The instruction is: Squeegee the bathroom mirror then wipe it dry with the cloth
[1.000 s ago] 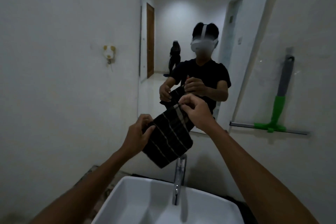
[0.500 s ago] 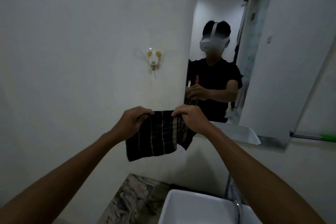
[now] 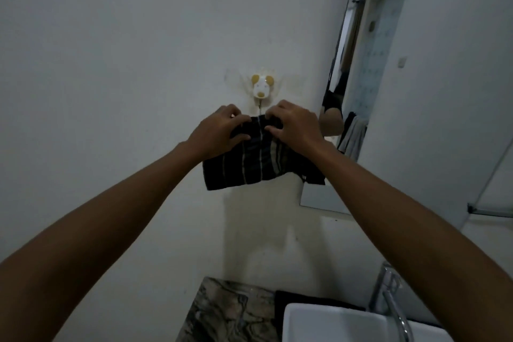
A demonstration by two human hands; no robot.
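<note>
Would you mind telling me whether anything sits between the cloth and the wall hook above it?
Nothing visible does. Both hands, left and right, hold the cloth by its top edge just under the hook, with only bare wall between.

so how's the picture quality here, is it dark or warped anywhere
Head view: dim and grainy overall, so the stripes on the cloth are hard to make out. Head view: wide-angle warp makes the forearms look very large near the bottom edge and tilts the mirror. Head view: a soft shadow falls on the wall under the cloth; the hook is slightly soft, with no strong glare.
</note>
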